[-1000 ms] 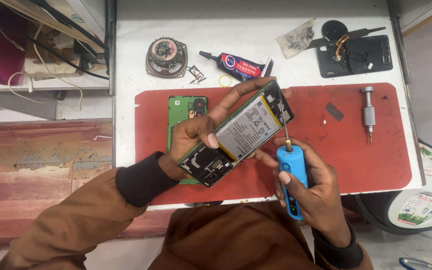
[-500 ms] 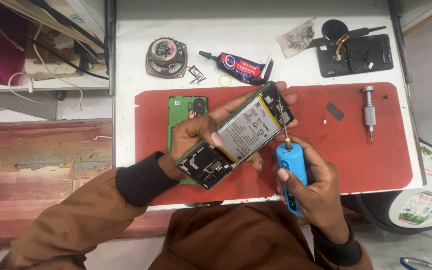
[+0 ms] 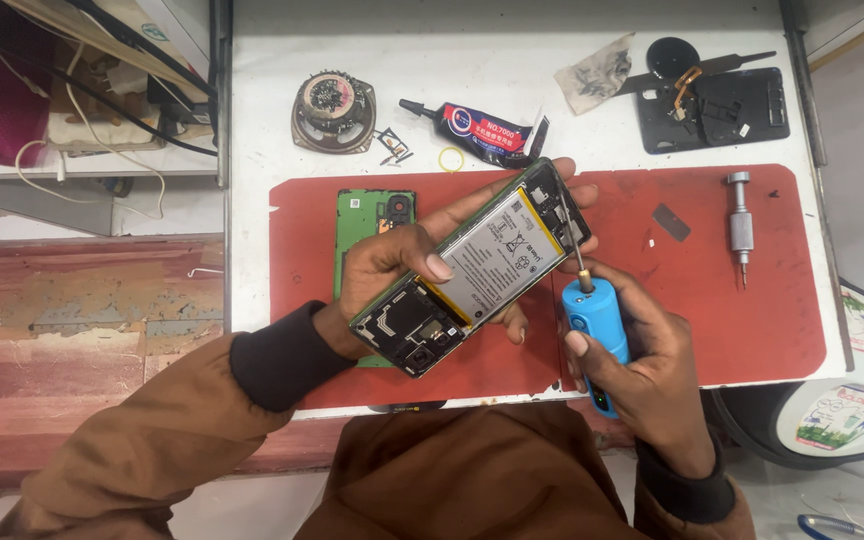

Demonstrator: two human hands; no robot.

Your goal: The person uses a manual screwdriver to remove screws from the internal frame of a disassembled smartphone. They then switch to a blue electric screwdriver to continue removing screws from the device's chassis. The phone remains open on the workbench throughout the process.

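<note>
A person's left hand (image 3: 392, 270) grips an opened smartphone (image 3: 472, 268) above a red work mat (image 3: 672, 290), fingers wrapped around its edges and thumb pressed on the white battery. The phone is tilted, back cover off, dark circuitry exposed at both ends. The right hand (image 3: 642, 360) closes its fingers around a blue electric screwdriver (image 3: 597, 325), the bit touching the phone's upper end. A green back cover (image 3: 362, 215) lies on the mat behind.

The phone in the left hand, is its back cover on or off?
Off: the phone shows its bare battery and circuit board; a green back cover lies on the red mat.
</note>
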